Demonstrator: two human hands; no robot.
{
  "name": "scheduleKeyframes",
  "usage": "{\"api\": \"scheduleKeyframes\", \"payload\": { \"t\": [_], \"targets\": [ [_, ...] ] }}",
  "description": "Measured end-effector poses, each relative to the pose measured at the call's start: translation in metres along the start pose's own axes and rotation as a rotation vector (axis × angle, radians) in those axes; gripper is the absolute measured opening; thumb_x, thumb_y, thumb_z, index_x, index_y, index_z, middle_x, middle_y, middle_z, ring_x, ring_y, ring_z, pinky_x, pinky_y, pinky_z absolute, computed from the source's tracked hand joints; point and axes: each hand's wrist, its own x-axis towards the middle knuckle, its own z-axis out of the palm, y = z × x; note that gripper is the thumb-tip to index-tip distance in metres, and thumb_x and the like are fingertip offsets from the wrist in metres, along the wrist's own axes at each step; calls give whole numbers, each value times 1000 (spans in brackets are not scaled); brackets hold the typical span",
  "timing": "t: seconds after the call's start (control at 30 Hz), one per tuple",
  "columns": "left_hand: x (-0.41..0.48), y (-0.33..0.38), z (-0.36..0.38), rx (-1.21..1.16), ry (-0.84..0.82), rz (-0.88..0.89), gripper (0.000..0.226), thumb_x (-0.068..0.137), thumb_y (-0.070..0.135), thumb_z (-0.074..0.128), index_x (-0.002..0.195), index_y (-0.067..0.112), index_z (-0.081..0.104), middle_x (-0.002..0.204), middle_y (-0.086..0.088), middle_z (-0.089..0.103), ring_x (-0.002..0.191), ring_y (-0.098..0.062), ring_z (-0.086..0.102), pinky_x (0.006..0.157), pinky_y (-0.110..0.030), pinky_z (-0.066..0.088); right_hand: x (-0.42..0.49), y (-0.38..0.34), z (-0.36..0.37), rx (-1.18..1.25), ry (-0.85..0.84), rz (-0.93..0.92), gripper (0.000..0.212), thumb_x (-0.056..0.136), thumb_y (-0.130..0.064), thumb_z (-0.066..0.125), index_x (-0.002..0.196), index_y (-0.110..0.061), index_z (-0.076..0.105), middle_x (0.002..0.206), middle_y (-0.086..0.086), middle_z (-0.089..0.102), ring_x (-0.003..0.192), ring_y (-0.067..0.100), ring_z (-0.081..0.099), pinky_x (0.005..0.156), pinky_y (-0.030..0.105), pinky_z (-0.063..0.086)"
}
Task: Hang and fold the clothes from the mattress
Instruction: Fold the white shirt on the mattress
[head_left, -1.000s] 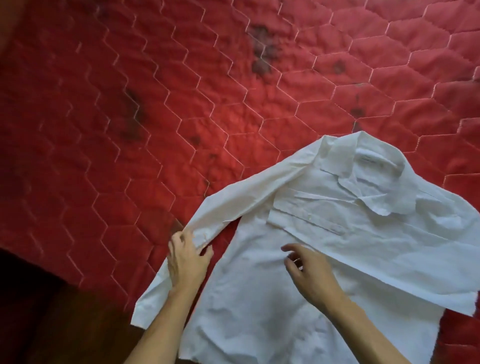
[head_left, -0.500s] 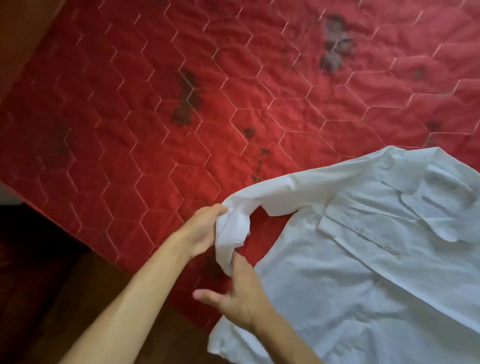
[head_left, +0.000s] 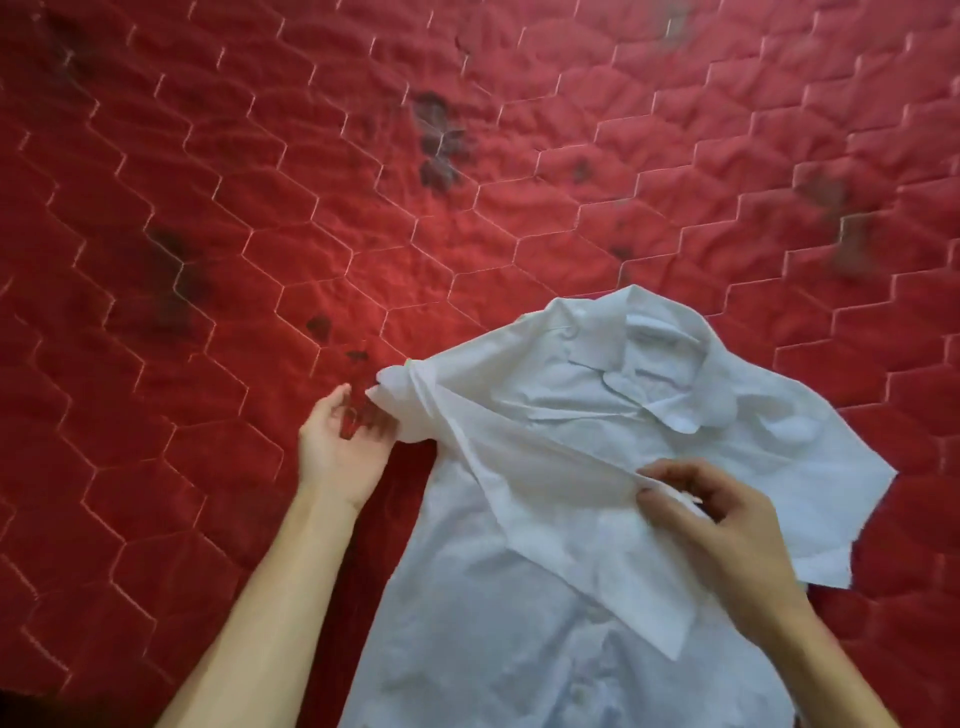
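Red quilted mattress (head_left: 260, 270), stitched in hexagons and marked with dark stains (head_left: 439, 140), is filling the view. A white shirt (head_left: 493, 649) is lying on it at lower right, collar (head_left: 649, 374) pointing away from the person, one sleeve (head_left: 545, 499) crossing the chest. The right hand (head_left: 727, 530) is pinching that sleeve's edge. The left hand (head_left: 337, 452) is resting open, palm up, fingertips at the bunched shoulder fabric.

Single head view, looking steeply down, close over mattress (head_left: 260, 234).

Open mattress (head_left: 208, 156) left of shirt (head_left: 519, 623) (also beyond)
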Motion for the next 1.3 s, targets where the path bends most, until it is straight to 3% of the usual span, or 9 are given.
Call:
{"api": "scheduleKeyframes", "payload": {
  "t": [0.1, 0.27, 0.37, 0.47, 0.57, 0.67, 0.9, 1.03, 1.3],
  "targets": [
    [2, -31, 12, 38, -1, -37, 29, 91, 8, 58, 120, 9, 53, 102, -17, 58, 95, -22, 61, 92, -31, 53, 9, 21, -76, -60, 157, 37, 19, 75, -12, 82, 86, -26, 76, 87, -6, 74, 75, 3, 65, 65, 16, 54],
    [10, -82, 13, 474, 81, -106, 18, 90, -4, 58, 102, 10, 59, 82, -11, 63, 66, -14, 60, 62, -27, 60, 39, 86, -164, -189, 409, 106, 42, 73, -23, 85, 112, -24, 70, 111, -1, 69, 99, 15, 62, 70, 16, 53],
    [16, -103, -2, 1071, 188, 138, 18, 86, 5, 69, 102, 12, 69, 84, -7, 70, 69, -16, 63, 61, -29, 57, 61, 130, -193, -164, 514, 155, 52, 76, -10, 83, 124, -9, 63, 117, 13, 66, 89, 14, 61, 61, 1, 47],
    [9, -117, -9, 1612, 197, 540, 15, 82, 25, 73, 96, 20, 71, 92, -1, 70, 85, -18, 65, 74, -32, 50, 73, 158, -206, -99, 563, 194, 50, 79, -4, 79, 125, -6, 61, 113, 20, 67, 80, 13, 62, 62, 10, 52],
    [4, -129, -9, 1941, 14, 861, 34, 81, 22, 72, 114, 26, 64, 109, 0, 59, 96, -18, 58, 76, -33, 49, 76, 172, -212, -45, 602, 212, 39, 79, -7, 75, 116, -15, 66, 103, 12, 70, 98, 25, 66, 84, 37, 52],
    [6, -146, -3, 2179, -242, 1059, 50, 80, 15, 74, 127, 21, 59, 127, -3, 53, 110, -23, 51, 79, -35, 53, 67, 174, -218, -114, 555, 176, 24, 82, -1, 63, 92, -22, 72, 106, 4, 71, 103, 22, 64, 81, 29, 47],
    [40, -175, -7, 2515, -349, 939, 58, 88, 15, 60, 144, 16, 46, 150, -24, 36, 130, -43, 42, 101, -54, 45, 38, 187, -239, -239, 160, 18, 41, 84, 11, 48, 91, -13, 80, 125, -13, 65, 113, -17, 53, 102, 8, 36],
    [42, -174, -12, 2590, -344, 946, 76, 83, 13, 65, 152, 18, 33, 156, -22, 26, 138, -41, 31, 105, -52, 40, 36, 198, -248, -232, 86, 42, 46, 84, 13, 46, 92, -17, 80, 127, -10, 66, 123, 5, 56, 109, 23, 38],
    [36, -174, -12, 2651, -321, 911, 73, 86, 15, 62, 152, 12, 31, 157, -26, 22, 138, -42, 29, 98, -56, 44, 31, 208, -237, -368, 91, -66, 42, 78, 18, 60, 103, -11, 78, 129, -12, 60, 117, 2, 57, 90, -3, 38]
  ]
}}
